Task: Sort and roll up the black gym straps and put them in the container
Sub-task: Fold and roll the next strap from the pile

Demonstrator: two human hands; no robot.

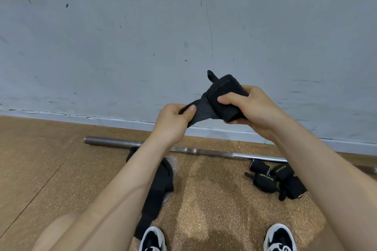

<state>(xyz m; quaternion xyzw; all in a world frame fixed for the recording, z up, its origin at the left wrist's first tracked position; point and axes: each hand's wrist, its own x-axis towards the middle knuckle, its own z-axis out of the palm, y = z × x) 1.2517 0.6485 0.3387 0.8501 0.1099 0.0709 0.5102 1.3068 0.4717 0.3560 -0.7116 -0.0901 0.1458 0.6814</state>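
Note:
I hold a black gym strap (221, 98) up in front of the wall, most of it wound into a thick roll. My right hand (247, 106) grips the roll, thumb across its front. My left hand (175, 120) pinches the loose tail that stretches left from the roll. On the floor at the right lies a cluster of several rolled black straps (275, 179), two with yellow lettering. Unrolled black straps (157, 187) lie in a heap under my left forearm, over a clear plastic container (173, 162) that is mostly hidden.
A steel barbell bar (204, 151) lies on the cork-coloured floor along the foot of the grey wall (142, 36). My two black and white shoes (153, 238) show at the bottom edge.

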